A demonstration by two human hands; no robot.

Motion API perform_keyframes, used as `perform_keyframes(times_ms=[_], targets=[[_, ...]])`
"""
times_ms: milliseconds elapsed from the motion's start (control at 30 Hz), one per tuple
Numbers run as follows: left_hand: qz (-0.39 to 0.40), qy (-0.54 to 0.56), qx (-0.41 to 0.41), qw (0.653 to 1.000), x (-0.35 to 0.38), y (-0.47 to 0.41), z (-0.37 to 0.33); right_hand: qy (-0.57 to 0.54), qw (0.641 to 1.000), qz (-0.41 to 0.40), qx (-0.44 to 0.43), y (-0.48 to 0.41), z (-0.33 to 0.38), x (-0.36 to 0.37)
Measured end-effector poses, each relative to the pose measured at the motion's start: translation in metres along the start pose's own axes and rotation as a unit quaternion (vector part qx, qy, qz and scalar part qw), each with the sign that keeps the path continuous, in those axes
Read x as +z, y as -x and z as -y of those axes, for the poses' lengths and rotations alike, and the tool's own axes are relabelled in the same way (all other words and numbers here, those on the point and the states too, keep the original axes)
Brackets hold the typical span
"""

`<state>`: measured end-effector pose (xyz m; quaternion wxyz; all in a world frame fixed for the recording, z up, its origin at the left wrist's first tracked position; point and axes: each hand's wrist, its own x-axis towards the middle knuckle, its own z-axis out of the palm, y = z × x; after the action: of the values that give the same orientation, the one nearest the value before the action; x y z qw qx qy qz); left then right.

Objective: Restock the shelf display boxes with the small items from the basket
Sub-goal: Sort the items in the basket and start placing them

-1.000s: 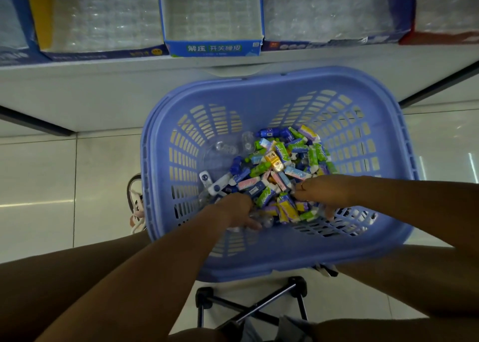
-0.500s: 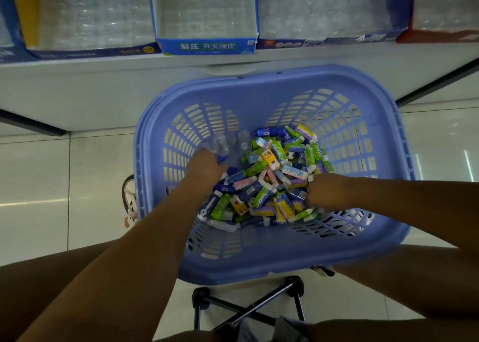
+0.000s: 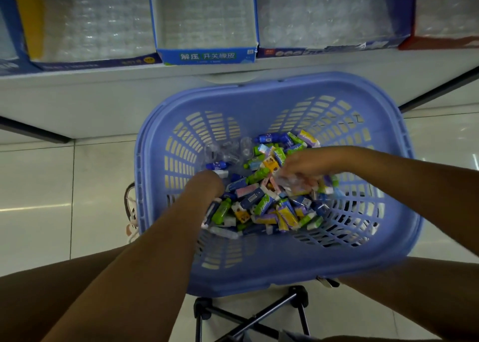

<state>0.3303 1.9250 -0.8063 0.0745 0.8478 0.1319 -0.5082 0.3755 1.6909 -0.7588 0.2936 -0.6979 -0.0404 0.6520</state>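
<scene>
Reaching into the blue basket, both hands meet the small packets heaped at its middle. Left hand sits at the pile's left edge, fingers buried, grip not discernible. Right hand, blurred, curls onto the pile; hold uncertain. Display box stands on the shelf beyond the far rim.

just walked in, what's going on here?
A person has both hands down in a blue basket, digging through a pile of small items in colourful wrappers. The left hand is buried fingers-first at the left side of the pile. The right hand is over the pile's right side and too blurred to show a grip. The light blue display box on the shelf above shows none of the colourful items yet.
</scene>
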Motion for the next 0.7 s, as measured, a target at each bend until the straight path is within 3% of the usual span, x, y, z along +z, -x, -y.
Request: perform_keyframes(times_ms=[67, 133, 167, 200, 267, 300, 367, 467, 600, 700], targets=[[-0.048, 0.11, -0.01, 0.993, -0.012, -0.008, -0.002, -0.163, 0.982, -0.078, -0.058, -0.017, 0.019, 0.004], [-0.114, 0.293, 0.01, 0.949, -0.017, -0.015, -0.001, -0.34, 0.923, -0.155, -0.093, -0.039, 0.032, 0.006], [-0.168, 0.347, 0.02, 0.922, -0.017, -0.015, -0.001, -0.352, 0.907, -0.206, -0.104, -0.052, 0.035, 0.007], [-0.226, 0.355, 0.03, 0.907, -0.013, -0.013, -0.001, -0.277, 0.915, -0.277, -0.101, -0.063, 0.033, 0.006], [-0.319, 0.298, 0.079, 0.896, 0.001, -0.008, -0.006, 0.028, 0.92, -0.383, -0.077, -0.077, 0.023, -0.003], [-0.317, 0.261, 0.128, 0.903, 0.009, -0.005, -0.012, 0.157, 0.906, -0.388, -0.069, -0.081, 0.017, -0.007], [-0.232, 0.19, 0.22, 0.928, 0.026, 0.0, -0.027, 0.312, 0.881, -0.351, -0.058, -0.09, 0.002, -0.007], [-0.156, 0.16, 0.199, 0.954, 0.034, -0.011, -0.046, 0.394, 0.838, -0.374, -0.047, -0.104, -0.01, 0.005], [-0.172, 0.093, 0.154, 0.969, 0.025, -0.032, -0.056, 0.411, 0.825, -0.387, -0.016, -0.115, -0.002, 0.013], [-0.181, -0.006, 0.176, 0.968, 0.014, -0.045, -0.056, 0.414, 0.828, -0.378, -0.011, -0.113, -0.001, 0.011]])
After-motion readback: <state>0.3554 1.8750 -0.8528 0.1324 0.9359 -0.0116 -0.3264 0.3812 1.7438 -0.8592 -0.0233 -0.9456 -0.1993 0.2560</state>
